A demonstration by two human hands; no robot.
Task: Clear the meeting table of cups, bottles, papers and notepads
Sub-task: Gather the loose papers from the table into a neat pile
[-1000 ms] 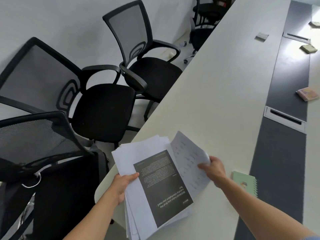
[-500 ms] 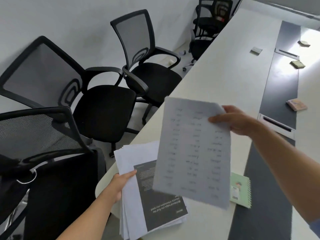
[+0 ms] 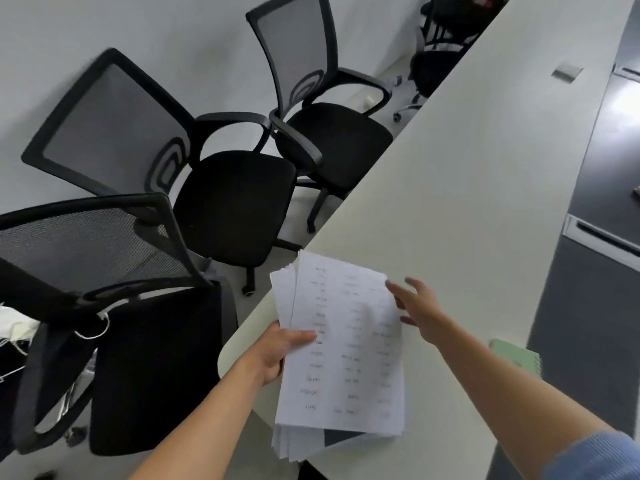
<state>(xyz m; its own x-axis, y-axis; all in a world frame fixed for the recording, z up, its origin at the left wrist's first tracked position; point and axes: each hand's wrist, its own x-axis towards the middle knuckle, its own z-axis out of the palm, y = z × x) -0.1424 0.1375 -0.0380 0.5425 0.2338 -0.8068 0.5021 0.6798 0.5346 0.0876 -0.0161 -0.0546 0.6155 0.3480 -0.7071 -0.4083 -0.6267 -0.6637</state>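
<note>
Half a second back the printed sheet hung lifted in the right hand; now it lies on top of the stack of papers [image 3: 341, 344], text side up, covering the dark page that showed before. That stack juts over the near corner of the meeting table [image 3: 460, 188], its long axis running away from the person and roughly along the table's left edge, sheets fanned slightly at the far end. The left hand [image 3: 277, 351] pinches the stack at its left edge, thumb on top and fingers hidden beneath. The right hand [image 3: 417, 306] is spread open, holding nothing, fingertips at or just off the top sheet's right edge; contact is too blurred to call. To the right of the stack, partly behind the right forearm, a green spiral notepad [image 3: 519, 356] lies near the edge of the table's dark centre strip. It sits right of the stack and nearest the free right hand, so that hand looks the natural one to collect it. A small pad [image 3: 567, 72] waits far up the table. Black mesh chairs [image 3: 221, 188] line the left side.
</note>
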